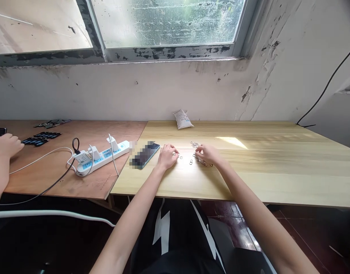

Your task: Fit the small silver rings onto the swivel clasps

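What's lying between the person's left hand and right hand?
Small metal rings lie scattered on the table between the left hand and right hand, in the head view.

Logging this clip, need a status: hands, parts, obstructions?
Left hand and right hand at scattered small metal rings. Grip unclear either hand. Phone lying just beyond left hand, not over rings.

two hands (167, 156), one phone (145, 155), one power strip (103, 158), one sack (183, 119), metal rings (194, 144) too many to count
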{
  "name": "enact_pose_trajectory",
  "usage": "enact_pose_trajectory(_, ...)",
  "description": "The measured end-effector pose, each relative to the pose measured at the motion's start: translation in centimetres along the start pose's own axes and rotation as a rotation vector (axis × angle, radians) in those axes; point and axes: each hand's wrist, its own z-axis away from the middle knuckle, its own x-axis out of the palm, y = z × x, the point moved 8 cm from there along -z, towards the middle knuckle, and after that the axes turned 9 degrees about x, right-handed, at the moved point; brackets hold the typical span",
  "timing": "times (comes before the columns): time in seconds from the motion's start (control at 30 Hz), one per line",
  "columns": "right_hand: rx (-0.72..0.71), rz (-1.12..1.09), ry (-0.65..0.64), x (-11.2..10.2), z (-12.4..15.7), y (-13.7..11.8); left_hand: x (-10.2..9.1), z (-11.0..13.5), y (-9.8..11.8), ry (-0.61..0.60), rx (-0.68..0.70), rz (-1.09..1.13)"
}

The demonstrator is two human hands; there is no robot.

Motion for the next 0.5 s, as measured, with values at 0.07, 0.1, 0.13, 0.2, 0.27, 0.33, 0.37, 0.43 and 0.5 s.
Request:
enact_pose_trajectory(0.07,-0.004,0.019,0.003,0.1,0.1,-0.5,0.1,0.0,-0.1,-0.002,-0.001,0.003)
enact_pose_trajectory(0.1,-0.010,0.031,0.005,0.1,0.1,-0.8,0.1,0.0,-0.1,-0.004,-0.002,0.003)
enact_pose_trajectory(0.13,-0.016,0.043,0.007,0.0,0.1,-1.1,0.1,0.0,-0.2,-0.005,-0.003,0.003)
enact_pose_trajectory(0.2,-0.030,0.061,0.010,-0.1,0.2,-1.7,0.2,0.0,-0.2,-0.007,-0.004,0.003)
enact_pose_trajectory(0.27,-0.034,0.065,0.015,-0.3,0.2,-2.1,0.2,-0.1,-0.2,-0.007,-0.004,0.003)
enact_pose_trajectory(0.33,-0.030,0.055,0.025,-0.4,0.2,-2.5,0.2,-0.1,-0.1,-0.008,-0.002,0.004)
enact_pose_trajectory(0.37,-0.029,0.045,0.029,-0.4,0.2,-2.7,0.2,-0.1,-0.1,-0.009,0.000,0.004)
enact_pose_trajectory(0.43,-0.033,0.021,0.028,-0.2,0.0,-3.4,0.2,-0.2,-0.1,-0.009,0.005,0.004)
enact_pose_trajectory(0.5,-0.041,-0.009,0.020,0.2,-0.2,-4.2,0.2,-0.1,-0.1,-0.007,0.007,0.003)
